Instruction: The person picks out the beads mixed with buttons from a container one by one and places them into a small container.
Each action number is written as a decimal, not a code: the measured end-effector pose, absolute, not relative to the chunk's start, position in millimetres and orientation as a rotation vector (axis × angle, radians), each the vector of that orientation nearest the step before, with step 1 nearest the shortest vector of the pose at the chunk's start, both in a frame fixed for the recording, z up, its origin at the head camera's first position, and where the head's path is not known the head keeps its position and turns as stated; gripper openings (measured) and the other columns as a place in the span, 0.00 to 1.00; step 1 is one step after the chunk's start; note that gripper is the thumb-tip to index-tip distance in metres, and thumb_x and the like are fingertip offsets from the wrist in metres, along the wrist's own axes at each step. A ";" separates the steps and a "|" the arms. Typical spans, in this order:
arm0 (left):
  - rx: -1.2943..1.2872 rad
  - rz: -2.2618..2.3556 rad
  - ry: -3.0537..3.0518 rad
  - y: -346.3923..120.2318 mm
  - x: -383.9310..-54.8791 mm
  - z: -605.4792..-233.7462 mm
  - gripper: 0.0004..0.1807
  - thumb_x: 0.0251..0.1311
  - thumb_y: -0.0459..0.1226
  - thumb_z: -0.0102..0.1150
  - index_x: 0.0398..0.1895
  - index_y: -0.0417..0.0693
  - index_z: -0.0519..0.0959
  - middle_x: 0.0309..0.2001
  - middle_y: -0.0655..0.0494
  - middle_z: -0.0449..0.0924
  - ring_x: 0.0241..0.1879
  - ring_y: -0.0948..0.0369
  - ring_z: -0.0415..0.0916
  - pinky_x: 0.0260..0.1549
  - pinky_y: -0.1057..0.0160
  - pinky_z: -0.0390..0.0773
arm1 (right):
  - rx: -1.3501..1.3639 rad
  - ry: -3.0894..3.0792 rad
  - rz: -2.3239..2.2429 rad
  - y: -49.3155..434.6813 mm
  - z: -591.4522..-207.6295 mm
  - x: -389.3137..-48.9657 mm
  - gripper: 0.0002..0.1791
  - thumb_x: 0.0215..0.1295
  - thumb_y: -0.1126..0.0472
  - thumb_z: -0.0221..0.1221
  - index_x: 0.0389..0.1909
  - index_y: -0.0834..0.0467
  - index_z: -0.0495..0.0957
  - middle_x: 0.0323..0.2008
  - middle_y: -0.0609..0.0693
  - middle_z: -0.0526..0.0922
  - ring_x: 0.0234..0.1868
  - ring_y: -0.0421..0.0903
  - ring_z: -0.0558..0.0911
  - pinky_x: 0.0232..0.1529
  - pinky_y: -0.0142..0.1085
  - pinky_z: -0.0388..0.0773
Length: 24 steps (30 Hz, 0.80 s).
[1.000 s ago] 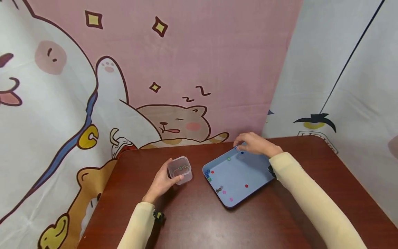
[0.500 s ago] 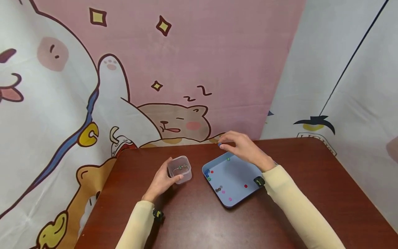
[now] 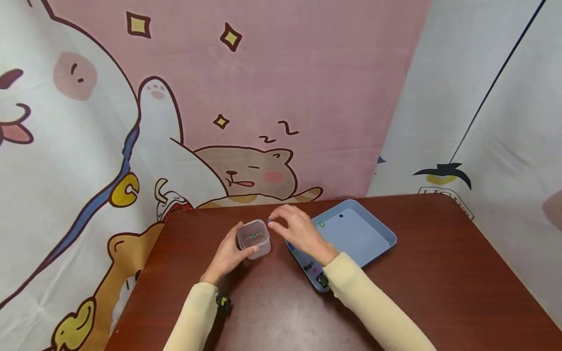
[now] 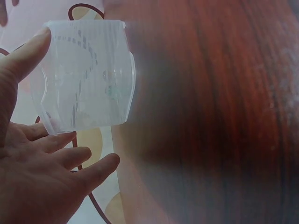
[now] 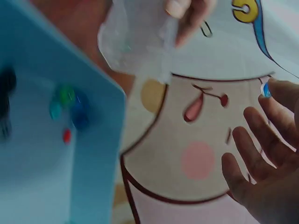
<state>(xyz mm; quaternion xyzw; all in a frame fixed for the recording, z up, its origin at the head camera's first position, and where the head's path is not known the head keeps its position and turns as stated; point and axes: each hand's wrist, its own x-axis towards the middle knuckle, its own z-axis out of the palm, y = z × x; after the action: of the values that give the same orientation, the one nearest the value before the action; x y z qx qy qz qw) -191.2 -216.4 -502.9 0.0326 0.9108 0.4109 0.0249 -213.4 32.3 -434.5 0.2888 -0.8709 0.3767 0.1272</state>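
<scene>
My left hand [image 3: 229, 257] grips a small clear plastic container [image 3: 262, 250] with thumb and fingers, holding it tilted over the table. A few small greenish pieces show inside it; in the left wrist view its cloudy wall [image 4: 88, 93] blurs them. Just right of the container's rim, my right hand [image 3: 303, 234] pinches a small blue bead [image 5: 266, 89] between thumb and forefinger. Its other fingers spread loosely. A shallow blue tray [image 3: 360, 239] lies below and behind the right hand, which partly hides its left side. Loose beads lie in it, including a green bead [image 3: 322, 224] and a dark blue bead [image 3: 341, 216].
In the right wrist view a red bead [image 5: 67, 136] lies near the tray's corner, beside green and blue ones. Both items are on a brown wooden table [image 3: 272, 312]. A cartoon-printed cloth [image 3: 333, 97] hangs behind the table's far edge.
My right hand has carried the blue bead leftward from the tray's far corner to beside the container, uncovering the tray's right part. The left hand and container have stayed in place.
</scene>
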 end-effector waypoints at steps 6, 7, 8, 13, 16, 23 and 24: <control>0.109 1.260 2.826 -216.6 -190.7 -502.6 0.55 0.53 0.52 0.74 0.78 0.45 0.54 0.75 0.45 0.61 0.70 0.48 0.65 0.67 0.41 0.66 | 0.793 -2.642 1.050 7.9 -449.8 -215.4 0.11 0.68 0.52 0.63 0.45 0.53 0.85 0.49 0.47 0.84 0.53 0.48 0.81 0.54 0.46 0.79; 0.111 1.256 2.830 -216.6 -190.8 -502.6 0.55 0.53 0.52 0.74 0.78 0.45 0.54 0.75 0.45 0.60 0.70 0.48 0.65 0.67 0.41 0.66 | 0.793 -2.660 1.037 5.0 -451.4 -215.9 0.12 0.68 0.52 0.63 0.46 0.53 0.85 0.49 0.47 0.84 0.52 0.48 0.81 0.53 0.46 0.79; 0.116 1.252 2.833 -216.6 -190.8 -502.4 0.55 0.53 0.52 0.74 0.78 0.45 0.54 0.75 0.45 0.60 0.71 0.48 0.64 0.67 0.41 0.66 | 0.794 -2.676 1.022 2.4 -453.0 -216.5 0.12 0.68 0.51 0.63 0.46 0.53 0.85 0.49 0.47 0.84 0.51 0.47 0.81 0.52 0.45 0.80; 0.122 1.245 2.830 -216.5 -190.5 -501.4 0.55 0.54 0.52 0.73 0.79 0.44 0.53 0.76 0.45 0.58 0.73 0.47 0.61 0.68 0.41 0.65 | 0.805 -2.728 0.941 -8.2 -459.9 -220.0 0.09 0.67 0.52 0.65 0.43 0.51 0.85 0.46 0.45 0.84 0.46 0.44 0.80 0.46 0.39 0.79; 0.125 1.234 2.831 -216.2 -190.5 -501.5 0.54 0.55 0.52 0.73 0.79 0.44 0.53 0.76 0.44 0.58 0.73 0.47 0.61 0.68 0.41 0.65 | 0.810 -2.750 0.905 -12.6 -463.3 -222.0 0.09 0.66 0.52 0.66 0.42 0.51 0.85 0.45 0.45 0.84 0.44 0.44 0.80 0.45 0.39 0.79; 0.138 1.235 2.831 -215.8 -190.3 -501.3 0.54 0.56 0.52 0.72 0.79 0.43 0.53 0.76 0.44 0.57 0.73 0.47 0.61 0.68 0.41 0.65 | 0.806 -2.788 0.829 -19.4 -470.6 -224.6 0.09 0.66 0.51 0.66 0.41 0.51 0.86 0.45 0.45 0.84 0.45 0.45 0.81 0.45 0.40 0.81; 0.139 1.238 2.830 -215.8 -190.3 -501.2 0.54 0.55 0.51 0.73 0.79 0.43 0.53 0.76 0.44 0.57 0.73 0.47 0.61 0.68 0.42 0.65 | 0.808 -2.791 0.816 -20.3 -471.5 -224.9 0.09 0.66 0.51 0.66 0.42 0.50 0.86 0.45 0.45 0.84 0.45 0.45 0.81 0.45 0.39 0.81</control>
<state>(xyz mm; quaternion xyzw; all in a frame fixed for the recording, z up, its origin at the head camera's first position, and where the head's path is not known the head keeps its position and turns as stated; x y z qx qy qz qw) -190.3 -215.8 -501.2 0.0450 0.9149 0.4004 0.0248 -224.9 -20.3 -471.5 0.2673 -0.9230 0.2697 0.0617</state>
